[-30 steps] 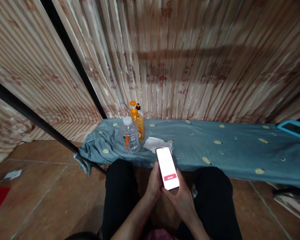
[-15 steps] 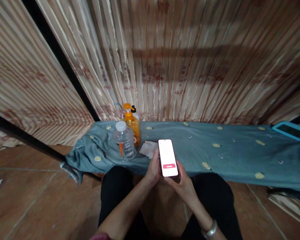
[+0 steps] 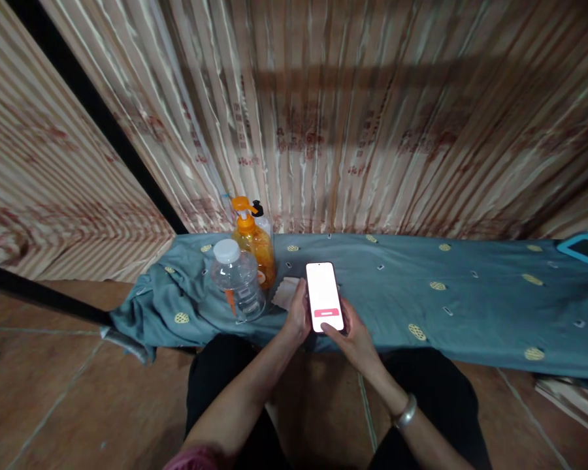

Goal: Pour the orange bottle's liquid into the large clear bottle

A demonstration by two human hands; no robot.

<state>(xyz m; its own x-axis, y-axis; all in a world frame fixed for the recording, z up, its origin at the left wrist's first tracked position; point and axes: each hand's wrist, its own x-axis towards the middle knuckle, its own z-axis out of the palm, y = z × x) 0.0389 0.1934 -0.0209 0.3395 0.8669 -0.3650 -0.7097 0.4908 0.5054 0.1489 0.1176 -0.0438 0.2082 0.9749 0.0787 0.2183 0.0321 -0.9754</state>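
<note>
A smartphone (image 3: pixel 324 295) with a bright white screen and a red bar near its bottom is held upright over the near edge of a low surface covered in teal cloth (image 3: pixel 421 294). My left hand (image 3: pixel 298 313) grips its left side with the fingers curled. My right hand (image 3: pixel 355 331) cups its lower right side, thumb by the red bar. A silver bangle (image 3: pixel 404 414) is on my right wrist. A white tissue (image 3: pixel 285 292) lies on the cloth just behind my left hand.
A clear plastic bottle (image 3: pixel 238 282) with a white cap and an orange pump bottle (image 3: pixel 253 240) stand on the cloth left of the phone. A blue-edged tablet (image 3: pixel 587 249) lies at the far right. Striped curtains hang behind. My black-trousered knees are below, on a brown tiled floor.
Both hands have carried the phone forward and up, from over my lap to above the cloth's near edge. The view has shifted slightly, and my right wrist's bangle now shows.
</note>
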